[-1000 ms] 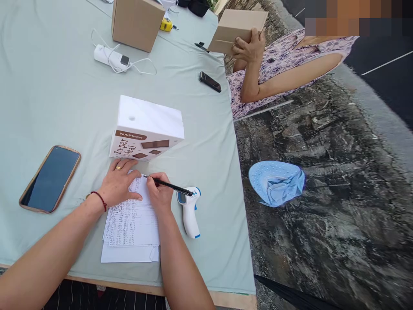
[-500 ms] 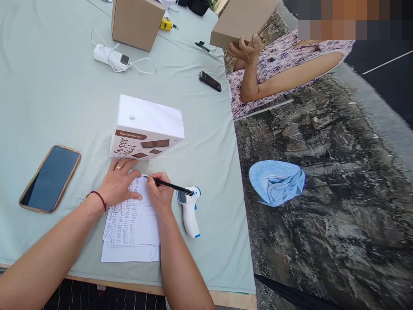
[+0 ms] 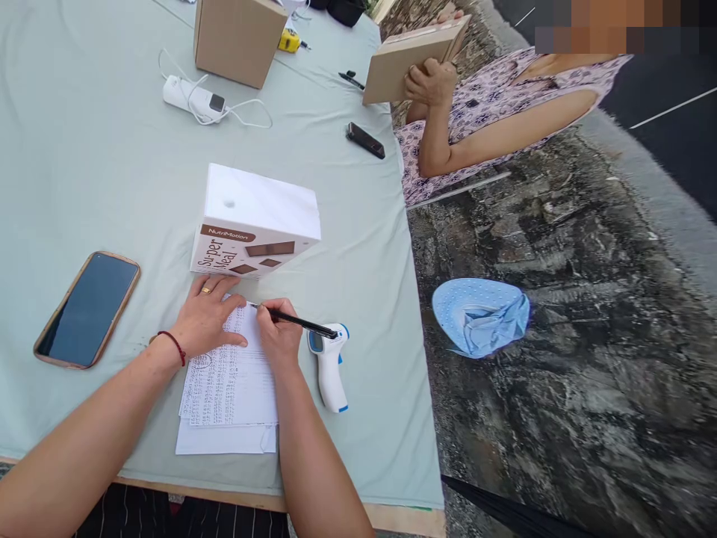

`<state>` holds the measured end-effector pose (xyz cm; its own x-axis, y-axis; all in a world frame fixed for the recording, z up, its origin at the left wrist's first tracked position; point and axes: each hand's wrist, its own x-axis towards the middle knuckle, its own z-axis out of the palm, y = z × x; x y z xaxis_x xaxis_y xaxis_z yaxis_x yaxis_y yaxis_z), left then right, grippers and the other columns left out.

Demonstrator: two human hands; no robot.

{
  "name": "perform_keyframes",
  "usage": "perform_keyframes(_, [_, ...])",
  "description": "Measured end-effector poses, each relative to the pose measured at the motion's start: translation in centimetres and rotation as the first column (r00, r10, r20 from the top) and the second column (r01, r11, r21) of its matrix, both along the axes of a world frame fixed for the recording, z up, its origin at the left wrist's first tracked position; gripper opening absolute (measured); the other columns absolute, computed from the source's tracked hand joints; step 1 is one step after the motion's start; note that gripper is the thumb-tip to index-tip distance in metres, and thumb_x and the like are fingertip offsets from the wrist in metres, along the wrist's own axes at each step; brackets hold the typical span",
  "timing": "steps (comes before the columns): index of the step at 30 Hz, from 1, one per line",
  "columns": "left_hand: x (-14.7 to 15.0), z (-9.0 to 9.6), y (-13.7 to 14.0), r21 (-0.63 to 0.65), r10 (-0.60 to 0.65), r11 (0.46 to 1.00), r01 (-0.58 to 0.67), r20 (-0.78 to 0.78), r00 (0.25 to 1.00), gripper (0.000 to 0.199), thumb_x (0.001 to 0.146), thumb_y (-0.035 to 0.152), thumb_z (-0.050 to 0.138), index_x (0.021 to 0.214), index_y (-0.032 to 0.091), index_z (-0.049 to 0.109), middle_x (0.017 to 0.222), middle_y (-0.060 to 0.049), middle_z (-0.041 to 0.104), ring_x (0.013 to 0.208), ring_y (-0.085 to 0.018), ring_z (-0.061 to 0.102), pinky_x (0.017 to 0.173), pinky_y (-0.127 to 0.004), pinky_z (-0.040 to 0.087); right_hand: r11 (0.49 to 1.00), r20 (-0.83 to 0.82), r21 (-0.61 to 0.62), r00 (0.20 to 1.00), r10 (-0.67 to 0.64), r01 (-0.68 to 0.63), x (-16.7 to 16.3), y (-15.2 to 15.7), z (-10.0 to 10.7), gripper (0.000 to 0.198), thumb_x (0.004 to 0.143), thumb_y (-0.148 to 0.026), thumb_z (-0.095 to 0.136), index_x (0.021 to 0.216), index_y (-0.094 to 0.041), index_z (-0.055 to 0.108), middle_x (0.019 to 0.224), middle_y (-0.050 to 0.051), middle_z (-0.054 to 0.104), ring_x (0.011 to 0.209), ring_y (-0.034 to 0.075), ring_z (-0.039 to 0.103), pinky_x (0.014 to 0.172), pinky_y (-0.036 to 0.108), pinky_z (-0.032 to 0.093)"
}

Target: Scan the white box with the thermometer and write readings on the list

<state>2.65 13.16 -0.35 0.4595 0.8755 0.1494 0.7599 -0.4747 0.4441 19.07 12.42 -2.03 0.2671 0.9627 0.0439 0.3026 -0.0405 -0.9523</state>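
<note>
My right hand grips a black pen, its tip at the upper part of a written sheet of paper. Rows of small handwriting cover much of that sheet, which lies on other papers. Flat across the sheet's upper left rests my left hand, fingers spread, with a ring and a red wrist cord. Just beyond its fingertips stands a white and brown box printed "NutriMotion Super Meal". A white and blue infrared thermometer lies to the right of my right hand.
A phone lies at left. Farther off are a white corded device, a cardboard box, a yellow tape measure and a black object. Across the table edge, a person's hand holds a cardboard box. A blue hat lies on the ground.
The other person has tilted and turned the cardboard box, and that person's hand has shifted on it. My hands, the pen and the papers stay almost still.
</note>
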Motion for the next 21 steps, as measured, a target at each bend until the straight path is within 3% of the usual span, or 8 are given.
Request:
perform_keyframes(7, [0.14,0.41,0.02,-0.039,0.001,0.999,-0.002,-0.027,1.000,0.062,0.062,0.054,0.086,0.111,0.019,0.066,0.143,-0.018,0.052,0.133,-0.036,0.046,0.113,-0.058,0.029,1.000,0.001,-0.004,1.000,-0.003,0.003,0.04,-0.07,0.02,0.013,0.070,-0.035,0.055,0.065,-0.023,0.053,0.058,-0.005,0.054,0.058,0.014,0.047,0.057,0.028,0.040])
perform_keyframes(21, [0.07,0.19,-0.01,-0.007,0.003,1.000,-0.003,-0.012,1.000,0.061,0.061,0.053,0.087,0.109,0.021,0.066,0.143,-0.016,0.053,0.133,-0.035,0.047,0.113,-0.058,0.031,0.999,-0.018,0.008,0.999,-0.034,0.034,0.06,0.02,0.16,0.013,0.069,-0.035,0.054,0.065,-0.023,0.054,0.059,-0.005,0.054,0.058,0.013,0.047,0.057,0.029,0.040])
